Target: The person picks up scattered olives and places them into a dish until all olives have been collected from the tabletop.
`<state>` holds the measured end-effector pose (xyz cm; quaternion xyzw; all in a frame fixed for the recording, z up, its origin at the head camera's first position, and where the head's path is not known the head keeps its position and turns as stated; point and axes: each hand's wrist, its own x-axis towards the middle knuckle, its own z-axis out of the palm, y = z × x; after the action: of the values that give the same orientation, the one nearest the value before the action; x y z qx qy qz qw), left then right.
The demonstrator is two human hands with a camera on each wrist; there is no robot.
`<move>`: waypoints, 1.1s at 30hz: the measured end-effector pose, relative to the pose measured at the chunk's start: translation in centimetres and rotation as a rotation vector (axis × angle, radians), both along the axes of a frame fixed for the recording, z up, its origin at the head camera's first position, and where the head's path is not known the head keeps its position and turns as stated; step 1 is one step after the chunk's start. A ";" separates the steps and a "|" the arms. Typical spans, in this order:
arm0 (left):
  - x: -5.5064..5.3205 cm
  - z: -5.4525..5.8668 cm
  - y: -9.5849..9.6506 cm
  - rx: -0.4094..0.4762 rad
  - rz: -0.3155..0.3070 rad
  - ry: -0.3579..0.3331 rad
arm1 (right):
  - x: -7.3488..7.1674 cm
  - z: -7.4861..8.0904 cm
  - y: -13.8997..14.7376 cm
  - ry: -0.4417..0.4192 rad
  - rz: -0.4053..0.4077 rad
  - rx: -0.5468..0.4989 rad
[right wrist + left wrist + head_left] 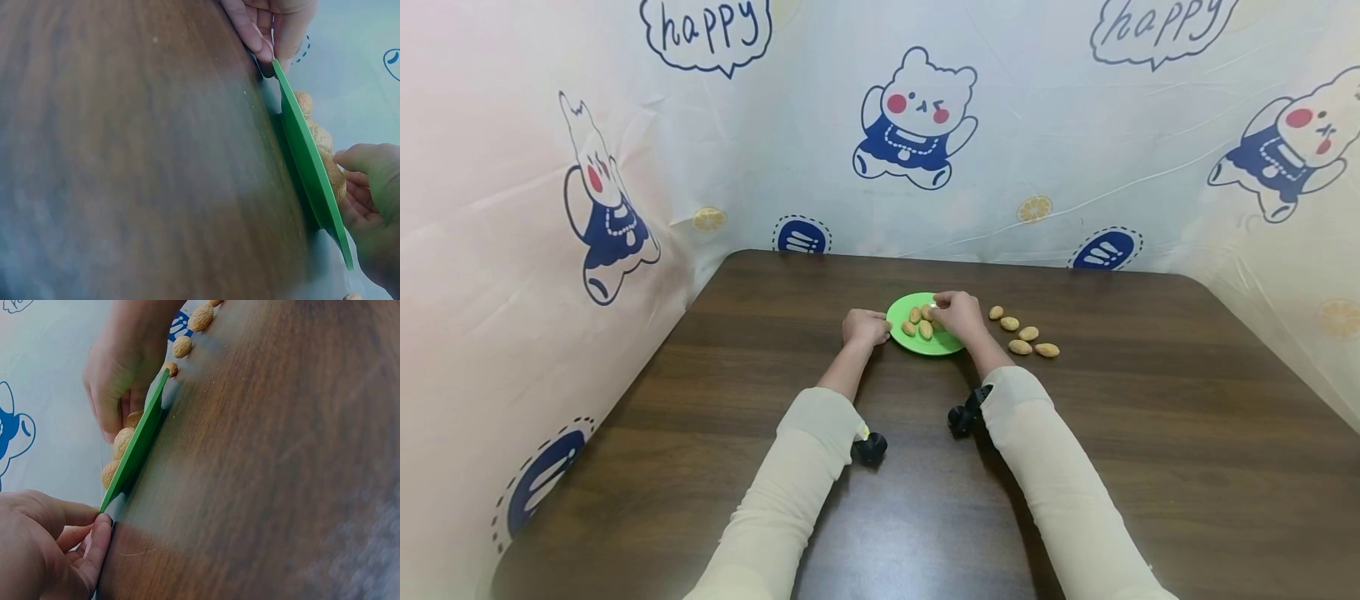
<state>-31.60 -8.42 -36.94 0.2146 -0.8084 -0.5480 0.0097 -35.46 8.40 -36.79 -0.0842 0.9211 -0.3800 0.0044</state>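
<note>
A round green plate [931,347] rests on the table and holds several tan, wrinkled nuts in their shells [926,330]. At its left rim, my left hand [866,327] pinches the edge between thumb and fingers; the left wrist view shows this grip on the plate [140,440] closely. Over the plate's right part, my right hand [958,315] reaches down with curled fingers. In the right wrist view its thumb and fingers close about a nut [335,178] at the plate's surface, partly hidden by the rim.
Several more nuts [1028,333] lie loose on the brown wooden table [1112,417], just right of the plate. A printed curtain [820,125] hangs behind the table and along both sides. Each wrist carries a small black device [870,449].
</note>
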 end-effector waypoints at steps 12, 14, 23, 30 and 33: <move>0.2 0.1 0.1 -0.006 -0.001 0.003 | 0.2 0.2 0.8 0.093 -0.076 -0.079; 0.2 0.1 0.1 -0.006 -0.002 0.003 | 0.3 0.2 1.0 0.126 -0.091 -0.103; 0.1 0.1 0.1 -0.006 -0.002 0.002 | 0.4 0.5 2.2 0.221 -0.199 -0.136; 0.1 0.1 0.1 -0.018 -0.006 -0.002 | 0.1 0.2 3.4 0.249 -0.223 -0.140; 0.1 0.1 0.1 -0.021 -0.006 0.002 | 0.1 0.3 3.9 0.257 -0.239 -0.132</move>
<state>-31.47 -8.33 -36.81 0.2116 -0.8147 -0.5397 0.0109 -35.38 12.34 -36.53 -0.0223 0.8906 -0.4236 -0.1640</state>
